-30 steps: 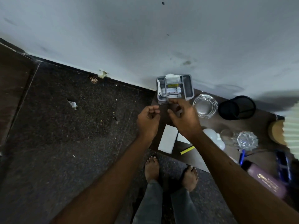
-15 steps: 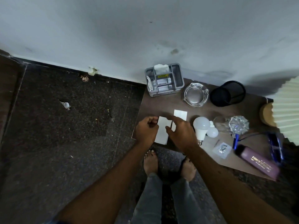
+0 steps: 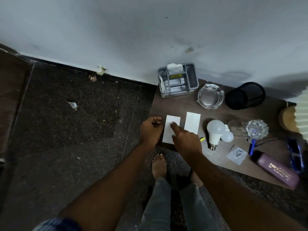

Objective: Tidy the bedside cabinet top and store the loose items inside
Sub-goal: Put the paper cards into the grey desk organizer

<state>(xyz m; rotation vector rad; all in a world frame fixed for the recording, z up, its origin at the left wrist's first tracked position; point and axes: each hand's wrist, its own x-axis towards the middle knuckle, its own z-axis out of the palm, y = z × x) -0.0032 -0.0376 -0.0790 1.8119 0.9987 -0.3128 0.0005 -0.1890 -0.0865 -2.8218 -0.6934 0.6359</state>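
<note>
The brown cabinet top (image 3: 180, 105) holds two white cards side by side: the left card (image 3: 170, 132) and the right card (image 3: 192, 121). My right hand (image 3: 185, 140) lies over the near ends of both, fingers spread, a fingertip resting on the left card. My left hand (image 3: 150, 130) is curled into a loose fist at the cabinet's left edge, beside the left card, holding nothing I can see. A grey compartment organiser (image 3: 177, 80) with small items stands at the back corner.
A glass ashtray (image 3: 210, 96), black mesh cup (image 3: 245, 95), two white bulbs (image 3: 215, 130), a crystal ornament (image 3: 256, 129), small plastic bag (image 3: 236, 155), blue pen (image 3: 252, 146), purple case (image 3: 277, 170), yellow marker (image 3: 202, 139) and a lamp (image 3: 298, 117) sit to the right. The floor has scattered debris.
Both hands came back from the grey organiser toward the near edge. The right hand now rests on the white cards; the left fist sits beside them. The view widened.
</note>
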